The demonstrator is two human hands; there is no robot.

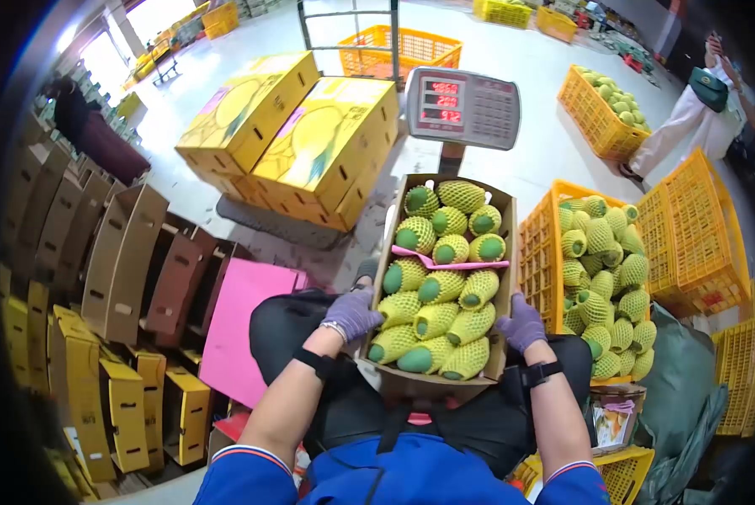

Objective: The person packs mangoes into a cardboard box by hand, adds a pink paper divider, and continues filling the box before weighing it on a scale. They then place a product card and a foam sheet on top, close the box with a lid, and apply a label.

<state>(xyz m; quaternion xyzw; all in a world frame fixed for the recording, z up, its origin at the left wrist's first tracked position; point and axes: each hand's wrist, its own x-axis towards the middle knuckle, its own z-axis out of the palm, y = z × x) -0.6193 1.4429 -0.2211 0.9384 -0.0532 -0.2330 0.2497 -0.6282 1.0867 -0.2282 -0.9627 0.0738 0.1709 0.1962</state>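
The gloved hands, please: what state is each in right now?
Left hand: at left side of the fruit box, grip unclear.
Right hand: at its right side, grip unclear.

The person's gloves are purple, the carton brown, the strip pink. Yellow diamond-patterned netting covers green fruit. The grey scale shows red digits; the blue shirt has white and orange sleeve trim.
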